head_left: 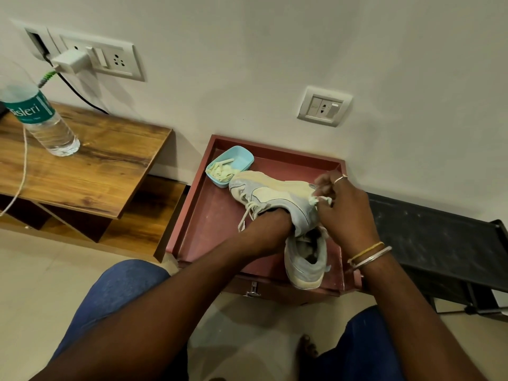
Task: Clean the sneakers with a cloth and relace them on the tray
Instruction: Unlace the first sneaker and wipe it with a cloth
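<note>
Both bare forearms run up from the bottom of the frame and converge just right of centre. The left hand (pixel 268 229) is pushed in out of sight up to the wrist, so only its back and wrist show. The right hand (pixel 343 207), higher and further right, is curled with fingertips pinched together, a ring on one finger and bangles at the wrist.

A single head-worn wide-angle view is given, aimed forward and steeply down from close above the knees toward a red tray (pixel 192 232) set against the wall (pixel 275 64); straight edges are bowed at the margins.
</note>
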